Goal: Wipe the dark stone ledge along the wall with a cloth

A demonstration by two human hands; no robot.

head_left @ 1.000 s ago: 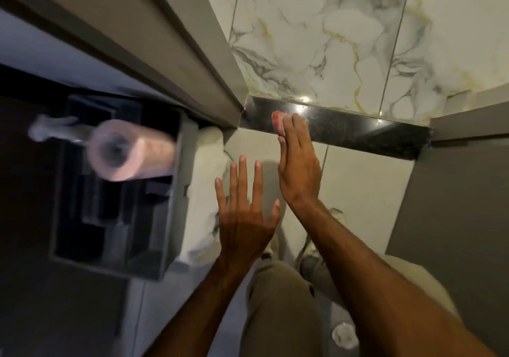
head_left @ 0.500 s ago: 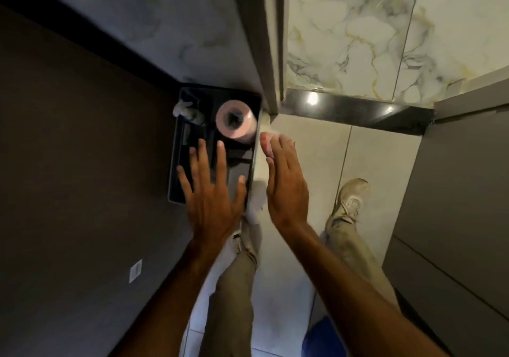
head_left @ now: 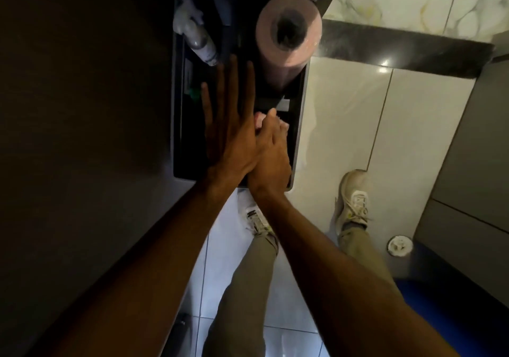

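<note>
The dark stone ledge (head_left: 399, 51) runs along the foot of the marble wall at the upper right, glossy with light spots. No cloth is plainly in view. My left hand (head_left: 234, 136) is spread flat, fingers apart, over a dark caddy (head_left: 298, 136) at the left of the ledge. My right hand (head_left: 271, 153) lies beside it, partly under its edge, with fingers curled down into the caddy. Whether those fingers hold anything is hidden.
A pink paper roll (head_left: 289, 31) and a white spray bottle (head_left: 198, 42) stand in the caddy. A dark wall fills the left. Grey cabinet fronts (head_left: 468, 164) close the right. My shoes (head_left: 354, 199) stand on pale floor tiles near a round drain (head_left: 400, 246).
My view has swung left and down from the ledge to the caddy. Both hands moved from in front of the ledge over the caddy, and the right hand's fingers have curled into it.
</note>
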